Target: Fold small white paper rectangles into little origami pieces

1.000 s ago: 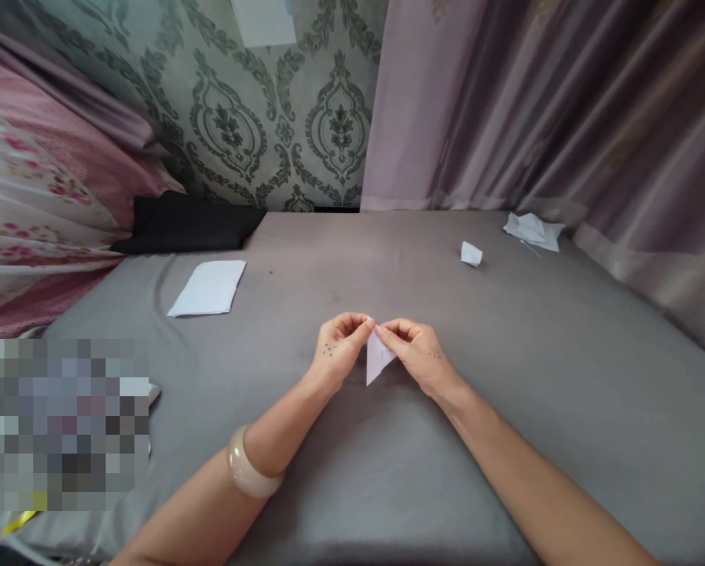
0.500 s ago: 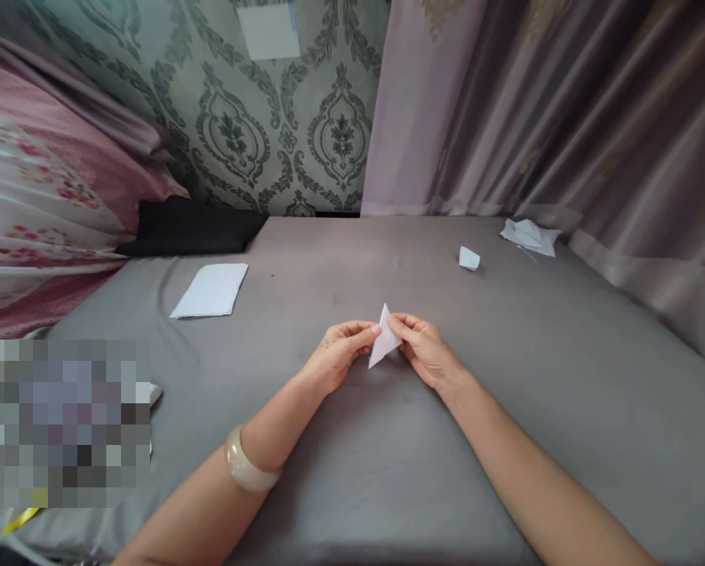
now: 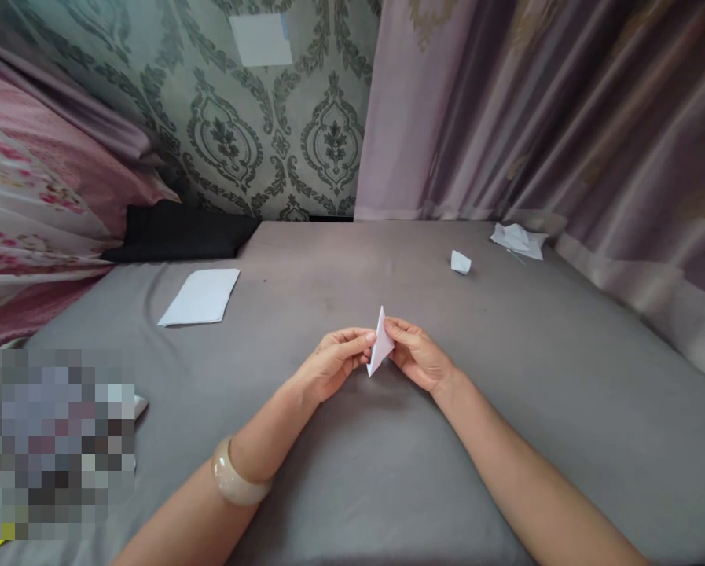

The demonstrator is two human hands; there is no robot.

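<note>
A small piece of white paper folded to a pointed triangle [image 3: 381, 346] is held up between my two hands, over the grey-covered surface [image 3: 352, 487]. My left hand [image 3: 340, 358] pinches its left edge with thumb and fingers. On the other side, my right hand [image 3: 418, 352] grips the right edge, thumb on top. The paper is tilted, one point up and another down toward me. Parts of the fingers behind it are hidden.
A stack of white paper sheets [image 3: 202, 297] lies at left, with black folded cloth [image 3: 187, 230] behind it. Toward the back right sit a small folded paper piece [image 3: 460, 262] and crumpled white papers [image 3: 518, 240]. Curtains [image 3: 482, 110] hang along the right. The lower left is blurred out.
The folded paper has turned so that it shows narrower, more edge-on. Both hands still hold it. The whole view has shifted slightly.
</note>
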